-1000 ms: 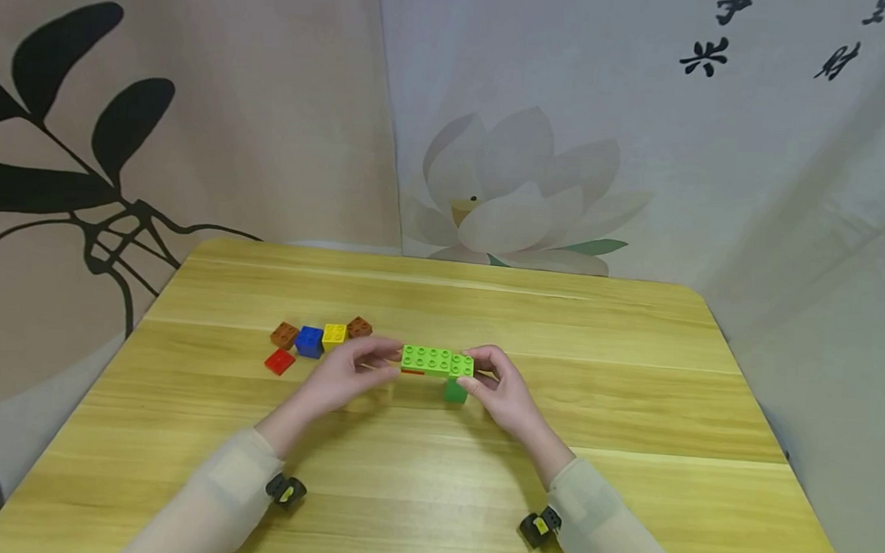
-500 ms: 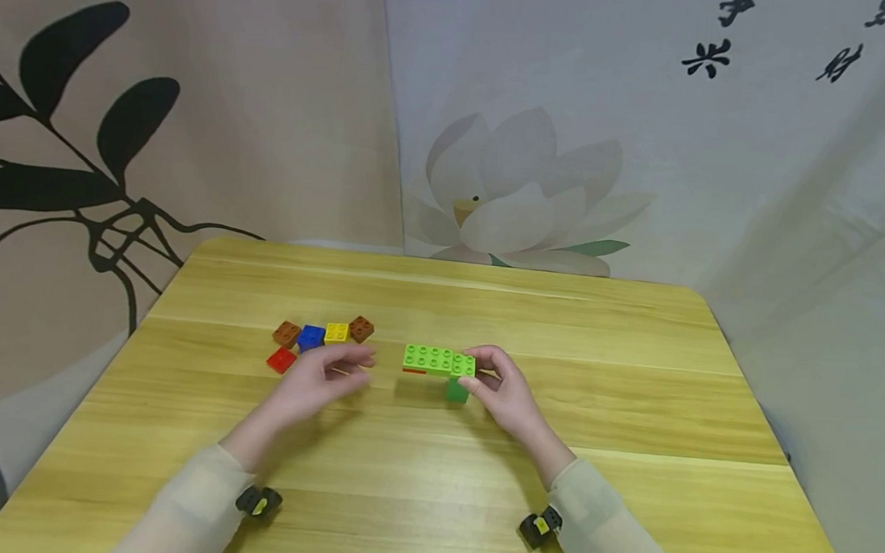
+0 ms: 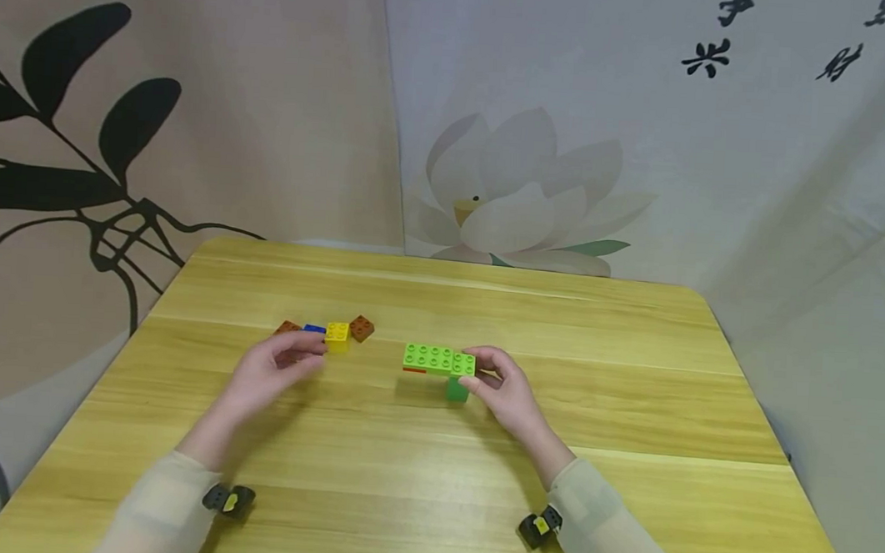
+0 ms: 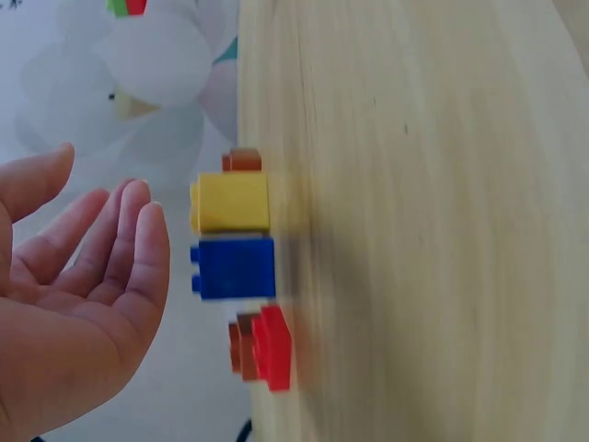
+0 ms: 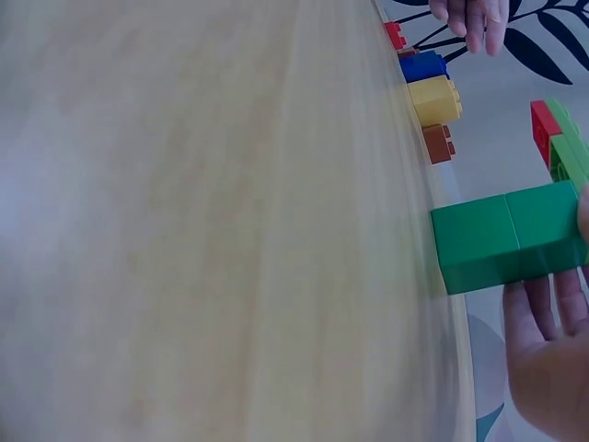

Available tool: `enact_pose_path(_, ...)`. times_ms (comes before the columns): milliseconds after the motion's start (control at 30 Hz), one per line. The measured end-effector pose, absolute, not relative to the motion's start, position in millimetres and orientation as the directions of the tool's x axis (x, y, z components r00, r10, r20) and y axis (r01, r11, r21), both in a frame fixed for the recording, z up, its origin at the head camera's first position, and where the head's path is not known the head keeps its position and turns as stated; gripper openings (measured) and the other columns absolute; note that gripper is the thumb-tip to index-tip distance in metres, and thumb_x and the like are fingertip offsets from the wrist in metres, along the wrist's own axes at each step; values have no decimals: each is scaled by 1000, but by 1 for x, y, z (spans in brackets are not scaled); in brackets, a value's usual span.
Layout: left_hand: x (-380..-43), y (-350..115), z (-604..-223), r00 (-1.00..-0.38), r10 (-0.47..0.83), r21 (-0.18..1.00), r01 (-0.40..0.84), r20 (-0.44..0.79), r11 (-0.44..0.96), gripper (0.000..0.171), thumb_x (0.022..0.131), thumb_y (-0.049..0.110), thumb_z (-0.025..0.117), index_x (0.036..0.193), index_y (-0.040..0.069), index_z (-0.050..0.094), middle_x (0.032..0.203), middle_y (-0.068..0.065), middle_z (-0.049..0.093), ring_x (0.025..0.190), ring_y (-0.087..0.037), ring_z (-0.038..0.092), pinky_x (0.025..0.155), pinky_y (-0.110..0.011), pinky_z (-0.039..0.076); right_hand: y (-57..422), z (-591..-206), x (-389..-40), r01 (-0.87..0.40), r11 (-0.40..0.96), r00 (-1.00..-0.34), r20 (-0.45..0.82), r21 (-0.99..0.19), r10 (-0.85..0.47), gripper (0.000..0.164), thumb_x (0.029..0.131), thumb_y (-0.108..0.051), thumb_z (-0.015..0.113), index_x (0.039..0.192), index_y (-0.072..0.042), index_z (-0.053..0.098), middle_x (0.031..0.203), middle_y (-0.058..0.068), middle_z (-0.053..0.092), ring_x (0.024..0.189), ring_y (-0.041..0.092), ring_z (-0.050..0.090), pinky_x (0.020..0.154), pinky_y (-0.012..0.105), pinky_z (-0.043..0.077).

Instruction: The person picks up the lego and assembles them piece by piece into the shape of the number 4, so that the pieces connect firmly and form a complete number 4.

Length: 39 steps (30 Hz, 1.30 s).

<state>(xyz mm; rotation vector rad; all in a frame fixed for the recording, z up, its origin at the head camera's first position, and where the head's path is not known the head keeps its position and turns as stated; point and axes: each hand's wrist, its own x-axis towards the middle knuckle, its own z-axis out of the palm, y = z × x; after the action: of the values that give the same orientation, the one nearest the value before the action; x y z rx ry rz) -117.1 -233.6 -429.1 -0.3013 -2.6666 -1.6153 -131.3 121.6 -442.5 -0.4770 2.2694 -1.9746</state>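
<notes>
Brick assembly (image 3: pixel 429 359): lime studded top (image 3: pixel 438 358), green column (image 5: pixel 504 236) under right end, red piece (image 5: pixel 544 127) beneath left | right grip (image 3: pixel 504 392): grasping it | left grip (image 3: pixel 266 373): released

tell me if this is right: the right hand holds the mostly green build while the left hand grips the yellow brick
No, the left hand grips nothing: the left wrist view shows it empty and apart from the yellow brick. The right hand does hold the mostly green build.

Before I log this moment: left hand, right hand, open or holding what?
Left hand: open, holding nothing.
Right hand: holding the brick assembly.
</notes>
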Motion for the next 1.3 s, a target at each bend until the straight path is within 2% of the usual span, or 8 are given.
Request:
enact_pose_path(167, -118, -248, -433, -988, 107, 850, 150, 111, 506, 37, 97, 17, 66, 126, -5, 62, 116, -19, 68, 100, -12, 62, 83, -15, 49, 124, -461, -140, -139, 122, -955, 100, -983, -280, 39, 89, 5, 69, 126, 8, 58, 125, 22, 57, 115, 39, 54, 98, 42, 50)
enact_pose_path(433, -122, -267, -439, -994, 26, 784, 99, 105, 613, 37, 97, 15, 66, 127, -6, 61, 119, -23, 66, 103, -33, 62, 78, -13, 48, 127, -468, -143, -135, 123, -957, 97, -983, -272, 37, 88, -2, 73, 124, 2, 62, 124, 16, 58, 114, 31, 57, 96, 33, 51)
enact_pose_path(567, -123, -273, -441, -998, 5, 771, 55, 67, 634, 39, 95, 12, 67, 128, -7, 59, 125, -26, 62, 109, -40, 60, 86, -33, 53, 127, -468, -144, -136, 119, -956, 99, -984, -277, 37, 88, -2, 73, 123, 1, 62, 123, 16, 58, 113, 30, 57, 95, 31, 51)
enact_pose_path(633, -123, -275, -443, -999, -10, 768, 22, 37, 640, 40, 94, 10, 68, 129, -7, 58, 127, -26, 60, 111, -42, 59, 90, -46, 52, 128, -468, -144, -133, 117, -955, 96, -984, -279, 36, 88, -2, 73, 123, 2, 62, 123, 16, 59, 113, 31, 57, 95, 31, 51)
enact_pose_path(700, -123, -276, -444, -1000, -21, 766, -9, 7, 643, 43, 93, 9, 70, 130, -7, 57, 128, -28, 59, 113, -44, 57, 92, -54, 49, 128, -468, -144, -122, 113, -956, 86, -986, -280, 36, 88, -1, 73, 123, 2, 62, 124, 17, 58, 113, 31, 57, 95, 31, 51)
enact_pose_path(900, -125, -280, -449, -995, -40, 754, -97, -93, 649, 54, 90, 16, 74, 135, -6, 54, 134, -30, 54, 120, -46, 52, 98, -57, 43, 126, -464, -143, -95, 114, -958, 59, -989, -281, 35, 88, 1, 72, 122, 3, 62, 123, 17, 58, 113, 31, 57, 95, 32, 52)
enact_pose_path(1300, -130, -286, -459, -990, -1, 783, -112, -140, 612, 61, 86, 15, 77, 136, -8, 51, 140, -32, 47, 127, -49, 45, 104, -58, 39, 128, -467, -146, -95, 137, -958, 53, -986, -282, 37, 87, -1, 74, 123, 4, 62, 122, 17, 59, 113, 30, 57, 96, 31, 51)
